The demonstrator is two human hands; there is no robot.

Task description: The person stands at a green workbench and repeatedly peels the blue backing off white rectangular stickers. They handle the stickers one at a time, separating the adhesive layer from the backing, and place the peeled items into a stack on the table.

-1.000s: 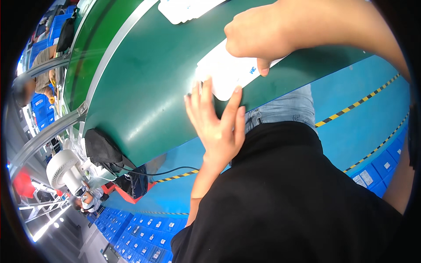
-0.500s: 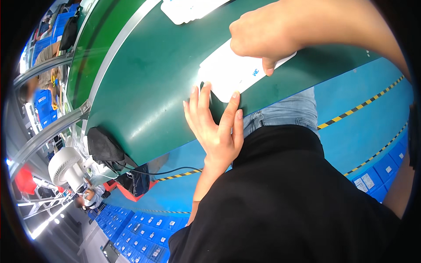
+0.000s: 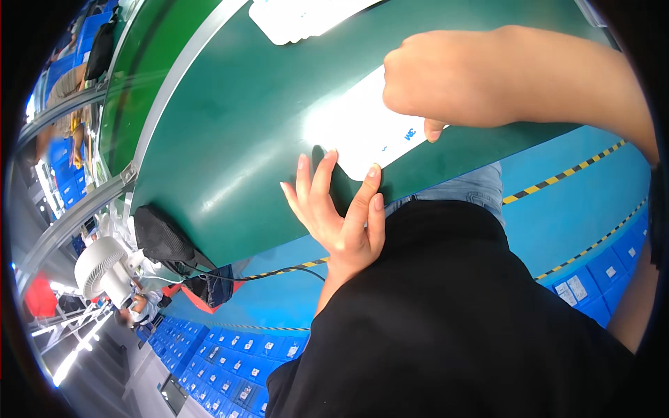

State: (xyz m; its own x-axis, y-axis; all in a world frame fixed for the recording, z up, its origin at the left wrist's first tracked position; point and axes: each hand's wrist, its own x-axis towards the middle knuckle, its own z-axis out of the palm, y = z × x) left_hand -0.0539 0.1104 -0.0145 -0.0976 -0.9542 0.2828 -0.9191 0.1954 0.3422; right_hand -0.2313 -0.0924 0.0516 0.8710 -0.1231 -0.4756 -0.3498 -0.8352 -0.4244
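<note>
A flat white sheet [image 3: 355, 132] with small blue print and cut corners lies on the green tabletop [image 3: 244, 160]. Glare washes out its left part. My left hand [image 3: 341, 216] is open at the sheet's near-left end, fingers spread; the thumb and one fingertip touch its edge. Over the right part of the sheet, my right hand [image 3: 446, 80] is curled closed, knuckles up, with the thumb down at the near edge. Its other fingertips are hidden beneath the hand, so what they grip cannot be seen. Farther back lies a stack of similar white sheets [image 3: 300, 21].
A metal rail [image 3: 164, 104] borders the table on the left. Beyond the left corner are a black mesh bag [image 3: 160, 233], a white fan [image 3: 101, 268] and a cable [image 3: 279, 273]. Blue bins [image 3: 230, 362] stand on the floor behind. Another person [image 3: 70, 132] is at far left.
The whole view has shifted slightly, and the sheet sits lower in it. My right hand has moved a little right along the sheet. My left hand stays at the sheet's end, fingers slightly more spread.
</note>
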